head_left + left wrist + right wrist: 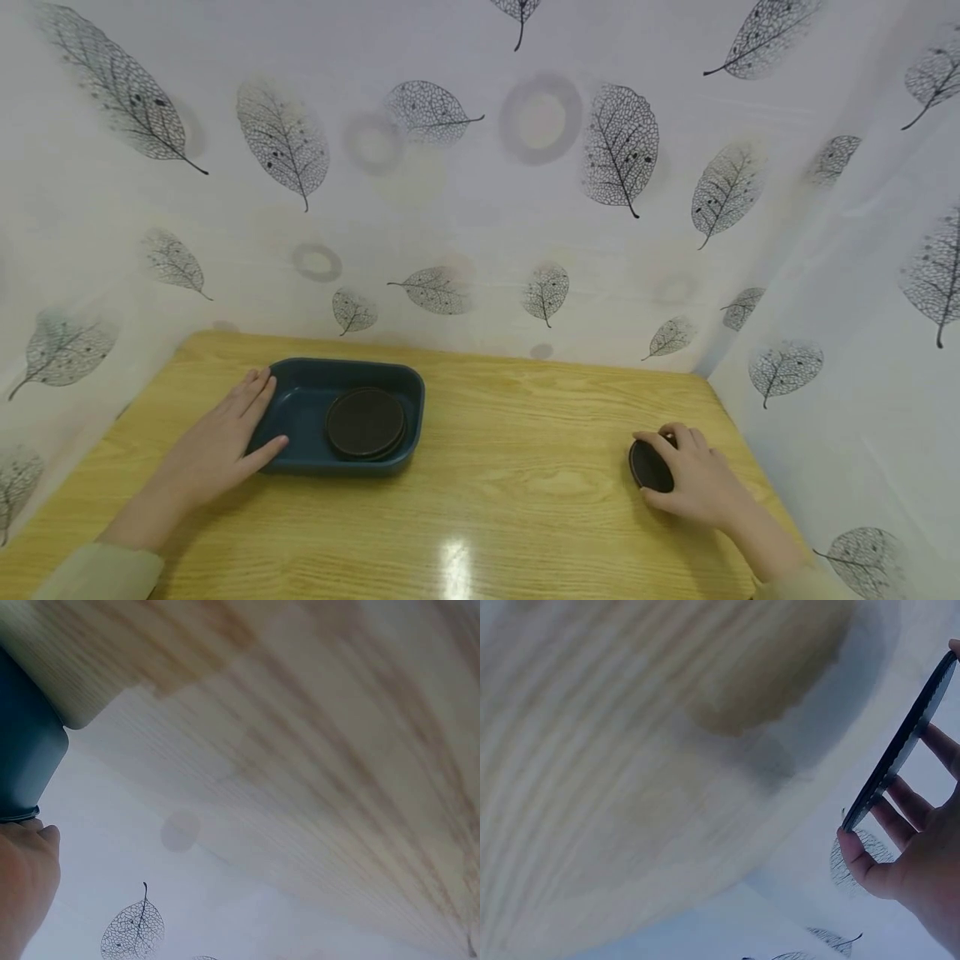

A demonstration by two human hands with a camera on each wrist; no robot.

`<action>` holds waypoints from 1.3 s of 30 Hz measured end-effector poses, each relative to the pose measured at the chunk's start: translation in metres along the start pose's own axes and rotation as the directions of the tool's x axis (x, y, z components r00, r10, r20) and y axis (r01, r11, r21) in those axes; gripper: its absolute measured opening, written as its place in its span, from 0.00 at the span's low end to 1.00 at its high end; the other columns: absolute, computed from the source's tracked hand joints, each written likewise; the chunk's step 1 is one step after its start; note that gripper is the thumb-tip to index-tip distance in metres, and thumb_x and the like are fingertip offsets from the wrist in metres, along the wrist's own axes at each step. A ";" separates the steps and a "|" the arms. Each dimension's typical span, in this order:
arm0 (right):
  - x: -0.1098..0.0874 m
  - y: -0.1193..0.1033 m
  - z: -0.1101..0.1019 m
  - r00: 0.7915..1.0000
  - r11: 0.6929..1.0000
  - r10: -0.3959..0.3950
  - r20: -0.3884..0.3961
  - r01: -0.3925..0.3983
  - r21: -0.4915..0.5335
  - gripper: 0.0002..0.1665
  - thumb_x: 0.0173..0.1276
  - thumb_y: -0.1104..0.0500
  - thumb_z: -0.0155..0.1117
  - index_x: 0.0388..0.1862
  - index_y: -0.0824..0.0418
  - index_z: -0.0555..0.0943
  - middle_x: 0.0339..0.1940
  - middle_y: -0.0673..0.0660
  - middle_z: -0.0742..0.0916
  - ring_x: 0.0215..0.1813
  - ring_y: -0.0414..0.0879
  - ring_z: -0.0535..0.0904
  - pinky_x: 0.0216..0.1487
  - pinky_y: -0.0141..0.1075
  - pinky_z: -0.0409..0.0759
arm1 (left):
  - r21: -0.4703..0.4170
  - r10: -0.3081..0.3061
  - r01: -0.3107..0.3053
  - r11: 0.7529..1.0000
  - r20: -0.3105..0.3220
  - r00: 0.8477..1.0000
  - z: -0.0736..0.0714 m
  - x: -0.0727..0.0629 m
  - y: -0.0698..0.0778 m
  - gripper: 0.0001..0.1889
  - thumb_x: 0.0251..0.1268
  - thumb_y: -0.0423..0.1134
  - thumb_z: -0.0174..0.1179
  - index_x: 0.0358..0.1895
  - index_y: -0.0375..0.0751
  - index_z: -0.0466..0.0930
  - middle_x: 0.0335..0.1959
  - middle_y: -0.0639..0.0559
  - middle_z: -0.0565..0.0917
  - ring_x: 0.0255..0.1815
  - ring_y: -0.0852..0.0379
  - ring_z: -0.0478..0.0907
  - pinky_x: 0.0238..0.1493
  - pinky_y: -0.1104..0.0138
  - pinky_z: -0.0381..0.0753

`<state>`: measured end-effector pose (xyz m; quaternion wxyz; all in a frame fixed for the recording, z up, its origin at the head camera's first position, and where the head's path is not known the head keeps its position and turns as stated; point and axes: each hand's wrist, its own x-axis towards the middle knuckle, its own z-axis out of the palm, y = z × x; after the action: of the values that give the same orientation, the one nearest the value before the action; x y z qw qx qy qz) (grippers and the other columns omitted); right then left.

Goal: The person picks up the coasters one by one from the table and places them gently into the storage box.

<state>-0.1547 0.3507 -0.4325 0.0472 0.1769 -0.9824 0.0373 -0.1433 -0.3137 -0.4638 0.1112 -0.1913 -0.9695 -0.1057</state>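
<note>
A dark blue rectangular tray (300, 421) sits on the table's left half. Inside it, toward the right, lies a small stack of round black coasters (365, 422). My left hand (217, 437) rests on the tray's left end, fingers stretched along the rim and thumb reaching over the front corner; in the left wrist view, fingertips show right at the rim. Far to the right, my right hand (697, 479) holds another round black coaster (649, 465) by its edge, tilted. The right wrist view shows that coaster (901, 746) edge-on, between the thumb and spread fingers.
The wood-grain table (517, 467) stretches between the two hands, with a bright light reflection near its front. A white curtain (480, 208) printed with black leaves hangs behind the table and along its sides.
</note>
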 end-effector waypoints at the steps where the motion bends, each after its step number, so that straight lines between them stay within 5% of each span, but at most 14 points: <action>1: 0.004 -0.003 -0.001 1.000 1.000 -0.008 -0.001 0.008 0.002 0.46 0.52 0.40 0.81 0.71 0.49 0.80 0.62 0.65 0.79 0.61 0.65 0.77 0.46 0.64 0.81 | 0.000 0.000 0.000 1.000 -0.002 1.000 0.000 0.000 0.000 0.49 0.79 0.57 0.59 0.84 0.25 0.47 0.86 0.26 0.51 0.91 0.39 0.36 0.81 0.76 0.16; 6: 0.025 -0.019 -0.001 0.998 0.998 -0.061 -0.005 0.061 0.006 0.47 0.53 0.39 0.80 0.72 0.50 0.79 0.63 0.66 0.79 0.63 0.66 0.77 0.48 0.65 0.79 | -0.002 -0.006 0.006 1.000 -0.002 1.000 -0.002 0.001 0.000 0.49 0.78 0.57 0.59 0.84 0.25 0.48 0.85 0.25 0.53 0.90 0.37 0.39 0.85 0.70 0.20; 18: 0.065 -0.062 -0.002 0.986 0.984 -0.168 -0.011 0.168 0.061 0.45 0.57 0.42 0.77 0.75 0.49 0.77 0.67 0.67 0.77 0.66 0.67 0.74 0.55 0.70 0.77 | -0.001 0.002 -0.002 1.000 -0.017 1.000 -0.002 0.002 0.002 0.49 0.78 0.57 0.60 0.83 0.23 0.50 0.84 0.23 0.55 0.90 0.36 0.40 0.81 0.77 0.17; 39: 0.119 -0.125 0.002 0.963 0.957 -0.268 0.026 0.263 0.120 0.47 0.59 0.42 0.76 0.78 0.46 0.74 0.71 0.63 0.76 0.71 0.62 0.71 0.57 0.60 0.74 | 0.007 0.009 -0.009 1.000 -0.022 1.000 0.001 0.001 0.000 0.49 0.78 0.56 0.60 0.83 0.23 0.50 0.84 0.23 0.55 0.91 0.38 0.38 0.80 0.77 0.16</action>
<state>-0.2216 0.1925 -0.4152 0.0206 0.3103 -0.9467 0.0838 -0.1444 -0.3131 -0.4648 0.1232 -0.1943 -0.9676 -0.1041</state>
